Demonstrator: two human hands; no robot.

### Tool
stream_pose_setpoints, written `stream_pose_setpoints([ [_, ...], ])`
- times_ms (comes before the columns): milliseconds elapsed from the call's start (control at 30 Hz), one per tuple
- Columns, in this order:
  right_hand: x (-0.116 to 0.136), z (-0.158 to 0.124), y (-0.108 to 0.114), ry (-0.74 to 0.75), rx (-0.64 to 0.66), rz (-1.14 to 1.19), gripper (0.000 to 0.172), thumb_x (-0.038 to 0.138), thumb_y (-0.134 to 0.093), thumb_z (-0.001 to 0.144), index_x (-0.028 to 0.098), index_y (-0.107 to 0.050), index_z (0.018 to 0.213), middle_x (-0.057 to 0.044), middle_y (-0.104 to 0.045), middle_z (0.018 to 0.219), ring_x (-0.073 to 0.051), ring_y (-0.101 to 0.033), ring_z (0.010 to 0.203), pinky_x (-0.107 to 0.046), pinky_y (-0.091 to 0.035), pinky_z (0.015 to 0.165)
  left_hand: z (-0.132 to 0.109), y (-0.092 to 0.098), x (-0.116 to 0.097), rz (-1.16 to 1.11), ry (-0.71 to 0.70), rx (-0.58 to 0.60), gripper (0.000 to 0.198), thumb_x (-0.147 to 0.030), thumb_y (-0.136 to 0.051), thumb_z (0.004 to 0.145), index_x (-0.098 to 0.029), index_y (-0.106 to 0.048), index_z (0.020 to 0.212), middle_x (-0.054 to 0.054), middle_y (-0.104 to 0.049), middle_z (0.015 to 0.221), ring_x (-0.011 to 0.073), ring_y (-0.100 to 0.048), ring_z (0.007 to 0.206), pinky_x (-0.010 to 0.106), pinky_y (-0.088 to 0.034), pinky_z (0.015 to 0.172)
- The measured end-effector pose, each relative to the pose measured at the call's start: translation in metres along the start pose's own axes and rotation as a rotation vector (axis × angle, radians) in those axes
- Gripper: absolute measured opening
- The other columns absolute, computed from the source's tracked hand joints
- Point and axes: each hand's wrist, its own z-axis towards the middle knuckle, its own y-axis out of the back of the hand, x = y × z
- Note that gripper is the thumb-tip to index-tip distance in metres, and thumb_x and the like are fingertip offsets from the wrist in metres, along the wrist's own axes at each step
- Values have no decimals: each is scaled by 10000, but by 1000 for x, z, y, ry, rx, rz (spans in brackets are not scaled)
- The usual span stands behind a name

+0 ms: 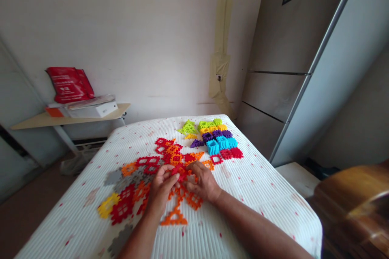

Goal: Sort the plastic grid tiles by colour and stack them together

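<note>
My left hand (161, 188) and my right hand (204, 182) meet over a spread of flat plastic interlocking tiles on a white quilted table cover (258, 194). Both pinch a small red tile (180, 171) between their fingertips. Under and around them lie red tiles (148, 164), orange tiles (174, 218), a yellow tile (106, 206) and grey tiles (114, 177). Farther back stands a neat block of joined tiles in rows: green (209, 123), purple (217, 134), blue (221, 143) and red (231, 153).
A tall steel fridge (282, 73) stands at the right behind the table. A low shelf (69, 118) at the left wall carries a red bag (69, 84) and a white box (94, 110). A wooden surface (355, 206) sits at the right edge.
</note>
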Motion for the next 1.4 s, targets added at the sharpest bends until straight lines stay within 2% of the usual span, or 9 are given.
stream_pose_setpoints([
  [367,4,2,6,-33,-5,3,385,431,-625,745,182,-586,1035,-90,-568,983,-203,-570,896,-337,-494,788,1,1,5,-10,-18,53,364,-309,-707,648,-210,-463,899,-64,-580,603,80,-505,486,181,-400,482],
  [633,1,5,10,80,-58,-96,390,445,-606,744,184,-602,1034,-112,-592,1021,-231,-578,943,-352,-495,806,-3,0,0,-2,-44,48,380,-356,-677,700,-212,-487,996,-53,-582,609,82,-513,494,187,-406,497],
  [767,-19,7,43,-7,-260,-217,322,385,-553,793,181,-600,1039,-109,-600,1027,-212,-576,946,-336,-477,820,-2,2,-3,-31,-71,-34,435,-384,-664,707,-217,-493,1071,-26,-626,692,81,-528,515,193,-409,507],
  [867,-46,5,83,-263,-455,-337,316,406,-540,788,191,-614,1008,-83,-617,997,-202,-590,875,-321,-473,768,1,4,-3,-48,-68,-88,455,-389,-684,679,-219,-514,1066,-27,-627,700,83,-526,506,193,-396,483],
  [933,-63,0,106,-440,-485,-438,338,421,-544,766,176,-634,980,-83,-630,967,-203,-597,828,-311,-464,727,1,5,-3,-52,-65,-97,462,-389,-693,667,-217,-524,1061,-26,-628,703,86,-527,504,195,-390,476],
  [1033,-75,-6,124,-628,-392,-559,311,409,-546,755,178,-662,925,-76,-654,933,-204,-602,827,-286,-439,696,0,4,-5,-50,-61,-87,473,-386,-706,653,-211,-531,1055,-24,-627,697,90,-527,507,197,-387,478],
  [1167,-70,-7,120,-753,-185,-668,262,391,-548,761,203,-677,891,-67,-670,940,-191,-609,836,-242,-398,628,-2,1,-9,-42,-55,-96,492,-399,-718,627,-203,-538,1041,-25,-614,677,93,-518,498,195,-372,456],
  [1300,-62,-4,110,-810,-30,-750,315,456,-533,774,203,-674,899,-78,-673,913,-198,-616,824,-241,-379,597,-3,-3,-11,-39,-65,-148,507,-412,-723,592,-197,-550,1017,-18,-614,678,92,-507,483,192,-358,434],
  [1400,-63,-4,107,-810,14,-776,369,497,-515,786,192,-667,928,-93,-667,929,-210,-616,848,-252,-389,610,-3,-4,-11,-40,-67,-154,507,-415,-722,582,-197,-555,1008,-19,-611,668,90,-502,481,189,-352,434],
])
